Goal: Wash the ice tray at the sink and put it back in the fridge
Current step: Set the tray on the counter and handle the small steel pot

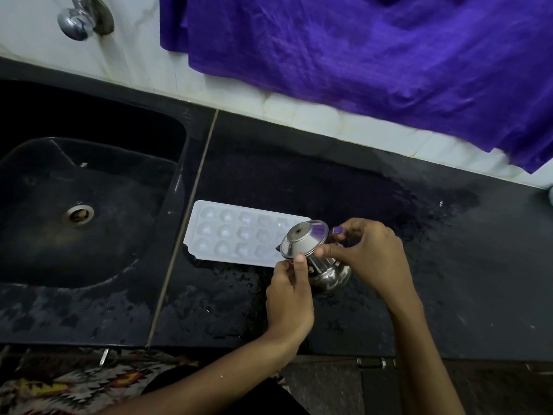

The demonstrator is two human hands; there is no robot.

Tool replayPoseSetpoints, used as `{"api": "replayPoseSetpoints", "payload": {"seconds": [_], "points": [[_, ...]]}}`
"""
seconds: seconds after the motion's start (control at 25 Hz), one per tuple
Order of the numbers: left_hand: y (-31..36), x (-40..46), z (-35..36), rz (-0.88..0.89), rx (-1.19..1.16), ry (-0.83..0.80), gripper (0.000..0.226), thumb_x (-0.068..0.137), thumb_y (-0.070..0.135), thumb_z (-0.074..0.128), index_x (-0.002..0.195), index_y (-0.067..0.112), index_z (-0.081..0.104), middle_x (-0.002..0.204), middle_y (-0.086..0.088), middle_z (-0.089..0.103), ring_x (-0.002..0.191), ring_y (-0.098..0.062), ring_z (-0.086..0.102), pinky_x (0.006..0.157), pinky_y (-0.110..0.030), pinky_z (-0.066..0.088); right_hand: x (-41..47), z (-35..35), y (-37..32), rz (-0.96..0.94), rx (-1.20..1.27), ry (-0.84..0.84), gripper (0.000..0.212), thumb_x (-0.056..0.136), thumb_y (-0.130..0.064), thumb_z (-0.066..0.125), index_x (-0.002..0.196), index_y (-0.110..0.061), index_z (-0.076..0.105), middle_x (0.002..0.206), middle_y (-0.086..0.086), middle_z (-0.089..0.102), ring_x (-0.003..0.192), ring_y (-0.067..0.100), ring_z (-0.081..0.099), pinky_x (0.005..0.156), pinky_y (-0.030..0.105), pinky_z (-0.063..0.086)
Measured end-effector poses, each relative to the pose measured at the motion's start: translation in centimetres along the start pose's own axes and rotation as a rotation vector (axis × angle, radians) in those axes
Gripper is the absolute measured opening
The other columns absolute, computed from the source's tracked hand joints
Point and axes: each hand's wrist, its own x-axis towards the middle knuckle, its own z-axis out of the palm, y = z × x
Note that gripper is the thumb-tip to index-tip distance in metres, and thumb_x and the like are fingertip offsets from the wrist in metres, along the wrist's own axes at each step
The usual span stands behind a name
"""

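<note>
Ice tray (236, 235): white, flat on the wet black surface (449, 250), just right of the sink (89, 181); right end hidden behind a steel pot.
Steel pot (326, 272): small, tilted, lid (305, 236) toward tray.
Left hand (288, 295): thumb on lid rim, fingers closed around the pot.
Right hand (366, 251): pinching the pot's top.
Purple cloth (374, 61): hanging over the wall.

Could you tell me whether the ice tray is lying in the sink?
No, the ice tray lies on the wet countertop beside the sink.

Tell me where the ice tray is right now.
In the head view, the white ice tray lies flat on the wet counter, just right of the sink.
</note>
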Motion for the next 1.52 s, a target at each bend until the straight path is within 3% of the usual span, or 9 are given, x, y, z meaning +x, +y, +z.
{"api": "replayPoseSetpoints", "payload": {"seconds": [0.24,0.36,0.48,0.56,0.68,0.88,1.0,1.28,1.52], "points": [[-0.1,0.1,0.2,-0.006,-0.027,-0.003,0.034,0.093,0.048,0.036,0.085,0.019,0.051,0.066,0.007,0.050,0.061,-0.007,0.049,0.058,-0.025,0.038,-0.1,-0.1,0.2,0.006,0.025,-0.013,0.048,0.042,-0.072,0.064,0.061,-0.028,0.057,0.059,-0.010,0.064,0.059,0.002,0.060,0.053,0.021,0.044],[0.1,-0.1,0.3,0.025,-0.049,0.015,0.025,0.092,0.049,0.037,0.087,0.028,0.050,0.077,0.009,0.058,0.070,-0.001,0.055,0.059,-0.017,0.039,0.0,-0.4,0.2,0.017,0.108,-0.034,0.050,0.040,-0.070,0.065,0.063,-0.025,0.060,0.061,-0.009,0.067,0.060,0.001,0.061,0.056,0.021,0.043],[1.0,0.2,0.4,0.118,-0.089,0.058,0.020,0.090,0.050,0.041,0.087,0.031,0.046,0.083,0.011,0.059,0.072,0.007,0.056,0.059,-0.009,0.043,0.7,-0.7,-0.1,0.041,0.241,-0.046,0.055,0.040,-0.069,0.067,0.066,-0.021,0.062,0.067,-0.007,0.071,0.066,0.004,0.066,0.065,0.031,0.053],[1.9,1.0,0.5,0.157,-0.119,0.094,0.020,0.090,0.049,0.042,0.086,0.029,0.045,0.082,0.010,0.058,0.071,0.008,0.055,0.059,-0.006,0.042,1.8,-0.8,-0.4,0.048,0.272,-0.041,0.043,0.048,-0.059,0.075,0.062,-0.022,0.059,0.068,-0.006,0.072,0.070,0.009,0.068,0.071,0.041,0.056],[3.0,2.8,0.4,0.130,-0.140,0.148,0.023,0.092,0.047,0.041,0.086,0.026,0.045,0.084,0.009,0.059,0.075,0.000,0.057,0.060,-0.012,0.043,4.0,-0.2,-1.2,0.016,0.235,-0.040,0.029,0.062,-0.042,0.080,0.064,-0.021,0.061,0.068,-0.004,0.071,0.070,0.011,0.068,0.072,0.044,0.057],[3.2,5.4,-0.1,0.025,-0.164,0.185,0.037,0.096,0.045,0.036,0.103,0.013,0.054,0.099,-0.002,0.065,0.091,-0.015,0.061,0.083,-0.031,0.049,6.9,1.6,-2.6,-0.012,0.092,-0.065,0.027,0.063,-0.044,0.080,0.069,-0.023,0.065,0.072,-0.006,0.069,0.074,0.010,0.065,0.066,0.031,0.052],[3.0,6.0,-0.3,-0.026,-0.169,0.188,0.047,0.096,0.046,0.034,0.110,0.007,0.057,0.105,-0.007,0.066,0.097,-0.020,0.062,0.091,-0.040,0.050,7.6,2.5,-2.9,-0.014,0.016,-0.078,0.026,0.064,-0.044,0.080,0.066,-0.024,0.063,0.072,-0.006,0.068,0.074,0.012,0.064,0.066,0.032,0.051],[2.7,6.6,-0.6,-0.044,-0.168,0.177,0.049,0.096,0.046,0.034,0.108,0.007,0.059,0.102,-0.004,0.067,0.094,-0.017,0.062,0.086,-0.032,0.050,8.0,3.0,-3.1,0.002,-0.045,-0.070,0.029,0.064,-0.047,0.080,0.065,-0.025,0.061,0.071,-0.006,0.068,0.073,0.012,0.064,0.066,0.033,0.051],[3.1,6.6,-0.8,-0.032,-0.159,0.164,0.047,0.096,0.045,0.035,0.109,0.007,0.059,0.102,-0.005,0.067,0.096,-0.019,0.062,0.090,-0.036,0.049,7.7,2.7,-3.1,0.003,-0.018,-0.068,0.028,0.064,-0.046,0.079,0.070,-0.023,0.065,0.073,-0.006,0.068,0.074,0.011,0.063,0.066,0.031,0.051]]}}
